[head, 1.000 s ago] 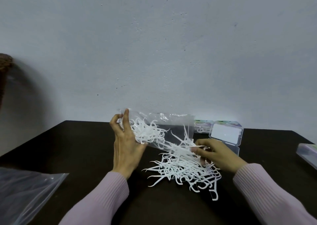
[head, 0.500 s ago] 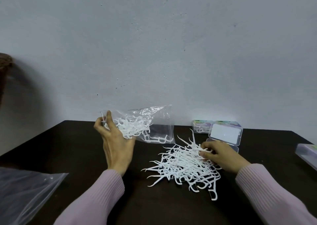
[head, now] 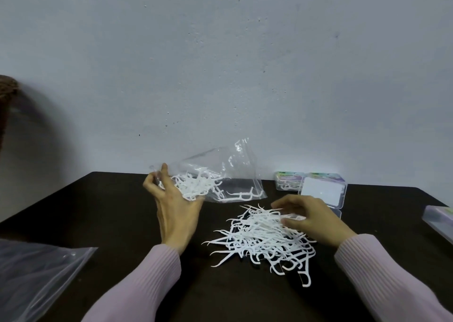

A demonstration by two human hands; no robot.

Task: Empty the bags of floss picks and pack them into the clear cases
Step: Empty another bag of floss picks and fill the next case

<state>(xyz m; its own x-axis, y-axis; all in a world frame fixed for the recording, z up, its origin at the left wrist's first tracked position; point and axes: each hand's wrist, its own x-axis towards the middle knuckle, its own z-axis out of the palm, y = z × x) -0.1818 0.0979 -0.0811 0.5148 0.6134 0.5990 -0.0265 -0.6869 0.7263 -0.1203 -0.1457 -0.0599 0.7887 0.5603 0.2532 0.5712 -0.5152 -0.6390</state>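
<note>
Gripping one end of a clear bag (head: 220,172), the left hand (head: 175,206) holds it up off the dark tabletop (head: 117,209), thumb and fingers curled round the plastic where a clump of white floss picks is bunched inside. A few more picks lie loose along the bag's lower edge (the far end of the bag stands up toward the wall). Just right of it, on the tabletop, a loose pile of floss picks (head: 264,238) spreads out in a tangle, several picks trailing toward the near edge. The right hand (head: 311,221) rests on the far right side of that pile, fingers bent and touching the picks; whether it actually pinches any I cannot tell.

Behind the right hand sits a clear case (head: 322,192) with a white label, its lid facing up, and just left of it, touching or nearly so, a second clear case (head: 286,182) with picks visible inside. Another case (head: 438,221) lies at the right edge, well apart. A larger plastic bag (head: 36,277) lies flat at the near left corner. Both forearms wear pale pink ribbed sleeves (head: 137,287).
</note>
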